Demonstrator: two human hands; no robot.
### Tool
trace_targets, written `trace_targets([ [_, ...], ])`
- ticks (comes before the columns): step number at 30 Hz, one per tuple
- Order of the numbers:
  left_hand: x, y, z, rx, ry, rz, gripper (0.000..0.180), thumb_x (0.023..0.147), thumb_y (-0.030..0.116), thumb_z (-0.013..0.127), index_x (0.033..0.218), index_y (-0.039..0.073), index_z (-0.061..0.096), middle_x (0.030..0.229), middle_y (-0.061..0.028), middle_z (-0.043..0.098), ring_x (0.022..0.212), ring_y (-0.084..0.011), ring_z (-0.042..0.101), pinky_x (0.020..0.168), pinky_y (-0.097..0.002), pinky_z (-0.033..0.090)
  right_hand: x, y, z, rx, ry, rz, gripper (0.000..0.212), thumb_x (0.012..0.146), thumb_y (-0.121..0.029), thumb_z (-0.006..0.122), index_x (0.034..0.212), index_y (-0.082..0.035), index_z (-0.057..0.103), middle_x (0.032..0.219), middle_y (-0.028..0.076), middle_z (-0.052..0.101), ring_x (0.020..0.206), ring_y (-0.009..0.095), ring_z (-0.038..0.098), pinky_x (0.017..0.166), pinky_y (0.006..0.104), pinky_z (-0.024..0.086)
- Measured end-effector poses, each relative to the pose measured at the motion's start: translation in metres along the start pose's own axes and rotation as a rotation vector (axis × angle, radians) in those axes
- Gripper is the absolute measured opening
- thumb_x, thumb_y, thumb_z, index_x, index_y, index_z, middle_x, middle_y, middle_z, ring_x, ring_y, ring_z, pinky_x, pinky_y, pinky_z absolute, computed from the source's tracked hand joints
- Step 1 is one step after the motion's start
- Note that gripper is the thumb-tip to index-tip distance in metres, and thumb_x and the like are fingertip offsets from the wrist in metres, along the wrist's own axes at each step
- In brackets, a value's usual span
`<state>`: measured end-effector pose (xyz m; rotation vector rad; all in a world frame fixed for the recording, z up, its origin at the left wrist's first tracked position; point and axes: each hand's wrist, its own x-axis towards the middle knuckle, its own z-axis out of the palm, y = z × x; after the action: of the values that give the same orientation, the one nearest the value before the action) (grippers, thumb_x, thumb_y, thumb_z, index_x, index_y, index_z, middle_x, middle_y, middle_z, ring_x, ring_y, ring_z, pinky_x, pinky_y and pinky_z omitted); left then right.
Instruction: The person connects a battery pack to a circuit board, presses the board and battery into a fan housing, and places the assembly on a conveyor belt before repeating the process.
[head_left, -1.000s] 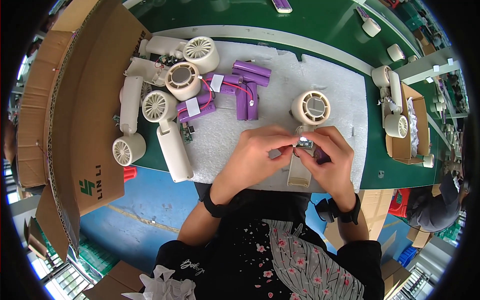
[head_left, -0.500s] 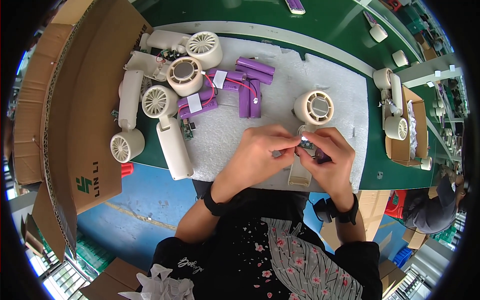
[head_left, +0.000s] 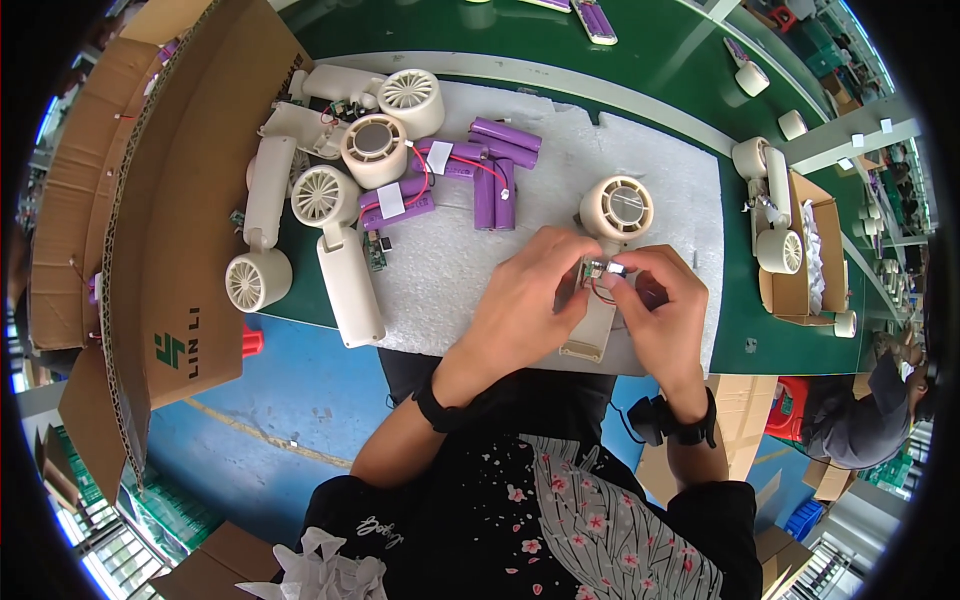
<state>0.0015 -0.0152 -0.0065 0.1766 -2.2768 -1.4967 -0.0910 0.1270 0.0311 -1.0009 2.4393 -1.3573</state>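
My left hand is closed, pinching a small green circuit board between thumb and fingertips. My right hand is closed too, its thumb and forefinger on a small white wire connector at the board's edge. Whether the connector is seated in the board I cannot tell. Thin red wires loop below it. Something dark purple shows partly under the right fingers. Beneath both hands lies a cream handheld fan, its round head beyond my fingers and its opened handle toward me.
Purple battery packs with red wires lie on the white foam sheet. Left of them are several cream fans and a loose circuit board. A large cardboard box stands left; a smaller box sits right.
My left hand has shifted up and turned the board, so its edge and the red wires now show. The right fingertips have closed onto the white connector. The whole view has shifted slightly.
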Motion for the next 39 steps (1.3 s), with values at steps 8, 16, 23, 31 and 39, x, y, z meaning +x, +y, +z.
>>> trace_targets([
  [8, 0.001, 0.004, -0.003, 0.032, -0.027, 0.041, 0.046, 0.075, -0.003, 0.066, 0.119, 0.006, 0.060, 0.109, -0.0106, 0.063, 0.073, -0.0201, 0.064, 0.068, -0.0311, 0.053, 0.002, 0.006, -0.004, -0.056, -0.025, 0.013, 0.014, 0.078, 0.001, 0.073, 0.091, 0.003, 0.068, 0.085, 0.006, 0.065, 0.059, 0.006, 0.050, 0.053, 0.0216, 0.040],
  [16, 0.008, 0.000, -0.012, -0.125, -0.146, -0.135, 0.041, 0.076, 0.004, 0.064, 0.116, 0.007, 0.059, 0.087, -0.0104, 0.066, 0.072, -0.0236, 0.065, 0.070, -0.0370, 0.052, -0.001, 0.013, -0.001, -0.071, -0.016, -0.125, 0.015, 0.077, 0.000, 0.074, 0.092, 0.001, 0.070, 0.085, 0.006, 0.065, 0.057, 0.009, 0.055, 0.052, 0.0227, 0.043],
  [23, 0.014, 0.009, -0.012, -0.067, -0.137, -0.211, 0.037, 0.076, 0.006, 0.066, 0.112, 0.009, 0.061, 0.081, -0.0102, 0.065, 0.071, -0.0242, 0.066, 0.068, -0.0376, 0.051, 0.004, 0.014, 0.000, -0.192, 0.011, -0.290, 0.018, 0.075, 0.000, 0.075, 0.093, -0.002, 0.071, 0.085, 0.007, 0.064, 0.055, 0.012, 0.056, 0.051, 0.0239, 0.044],
  [31, 0.011, 0.003, -0.004, -0.022, -0.047, -0.161, 0.039, 0.076, 0.004, 0.067, 0.114, 0.011, 0.063, 0.071, -0.0057, 0.063, 0.057, -0.0151, 0.061, 0.058, -0.0294, 0.049, 0.006, 0.005, 0.006, -0.205, 0.084, -0.230, 0.017, 0.075, -0.002, 0.076, 0.092, -0.002, 0.071, 0.082, 0.007, 0.063, 0.057, 0.014, 0.057, 0.051, 0.0259, 0.045],
  [39, 0.010, -0.002, -0.004, -0.024, -0.063, -0.142, 0.041, 0.076, 0.000, 0.063, 0.115, 0.011, 0.063, 0.076, -0.0074, 0.066, 0.062, -0.0172, 0.064, 0.061, -0.0302, 0.052, 0.004, 0.010, 0.009, -0.269, 0.073, -0.287, 0.016, 0.076, -0.002, 0.076, 0.092, -0.001, 0.072, 0.079, 0.008, 0.062, 0.057, 0.015, 0.058, 0.052, 0.0260, 0.046],
])
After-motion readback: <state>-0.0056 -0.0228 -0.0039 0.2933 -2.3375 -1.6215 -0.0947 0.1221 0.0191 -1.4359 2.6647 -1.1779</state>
